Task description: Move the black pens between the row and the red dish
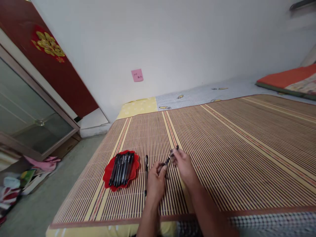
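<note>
Between my two hands is a black pen (168,160), held at a slant above the striped mat. My left hand (157,177) pinches its lower end, and my right hand (182,161) grips the upper part, where a dark tip pokes out past the fingers. Whether the cap is on or off I cannot tell. Just left of my left hand, a second black pen (146,174) lies lengthwise on the mat. Farther left, a red scalloped plate (106,173) carries several black pens (121,168) side by side.
The striped bamboo mat (222,151) covers a bed against a white wall with a pink note (137,75). An orange folded quilt (283,77) lies at the far right. On the left floor, clothes (43,163) lie near a glass-panelled door (32,108).
</note>
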The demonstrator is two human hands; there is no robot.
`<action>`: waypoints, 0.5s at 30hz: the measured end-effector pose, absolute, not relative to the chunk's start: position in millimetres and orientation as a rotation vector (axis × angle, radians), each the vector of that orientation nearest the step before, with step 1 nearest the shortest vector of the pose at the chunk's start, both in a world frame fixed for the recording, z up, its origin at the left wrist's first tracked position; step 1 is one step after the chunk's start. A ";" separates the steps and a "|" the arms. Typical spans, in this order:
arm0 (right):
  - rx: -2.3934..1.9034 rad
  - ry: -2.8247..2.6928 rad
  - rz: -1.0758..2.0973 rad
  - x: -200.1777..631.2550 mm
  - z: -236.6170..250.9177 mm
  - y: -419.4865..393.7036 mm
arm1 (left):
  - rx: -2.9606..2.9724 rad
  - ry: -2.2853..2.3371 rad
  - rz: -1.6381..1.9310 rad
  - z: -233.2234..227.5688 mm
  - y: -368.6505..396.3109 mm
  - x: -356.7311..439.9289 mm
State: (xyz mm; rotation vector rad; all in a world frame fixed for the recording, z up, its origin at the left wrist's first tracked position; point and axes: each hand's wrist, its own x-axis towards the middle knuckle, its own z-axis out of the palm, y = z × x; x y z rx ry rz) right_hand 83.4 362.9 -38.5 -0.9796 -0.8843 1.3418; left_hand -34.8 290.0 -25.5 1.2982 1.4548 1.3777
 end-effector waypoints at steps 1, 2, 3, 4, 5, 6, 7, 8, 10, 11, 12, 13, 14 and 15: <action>-0.975 -0.767 1.312 91.0 -37.7 366.2 | 1.264 1.420 1.369 -26.3 289.7 -34.9; -0.958 -0.654 1.290 98.9 -36.4 369.0 | 1.224 1.393 1.362 -27.1 289.5 -34.8; -0.932 -0.562 1.282 106.3 -34.8 371.2 | 1.179 1.372 1.357 -27.6 289.5 -34.3; -0.902 -0.497 1.290 112.2 -33.1 372.4 | 1.133 1.354 1.350 -27.9 289.6 -33.6; -0.874 -0.464 1.313 116.2 -31.3 372.6 | 1.092 1.340 1.345 -27.7 289.9 -32.6; -0.854 -0.461 1.344 117.8 -29.6 371.8 | 1.059 1.330 1.345 -27.3 290.3 -31.4; -0.846 -0.485 1.380 117.2 -28.3 370.3 | 1.039 1.322 1.350 -26.6 290.7 -30.1; -0.850 -0.533 1.418 114.5 -27.2 368.2 | 1.029 1.317 1.365 -25.9 291.1 -28.8; -0.872 -0.687 1.486 105.1 -26.1 363.6 | 1.024 1.310 1.410 -25.3 291.6 -26.7; -0.887 -0.784 1.514 99.8 -26.1 361.4 | 1.029 1.312 1.431 -25.4 291.7 -25.9; -0.900 -0.876 1.531 94.8 -26.2 359.4 | 1.042 1.319 1.448 -25.8 291.7 -25.4; -0.912 -0.955 1.534 90.5 -26.4 357.9 | 1.061 1.334 1.464 -26.2 291.5 -25.0; -0.928 -1.009 1.522 87.1 -26.7 356.6 | 1.086 1.356 1.474 -26.6 291.3 -24.8; -0.943 -1.039 1.501 84.6 -27.0 355.7 | 1.116 1.385 1.482 -26.8 291.1 -24.7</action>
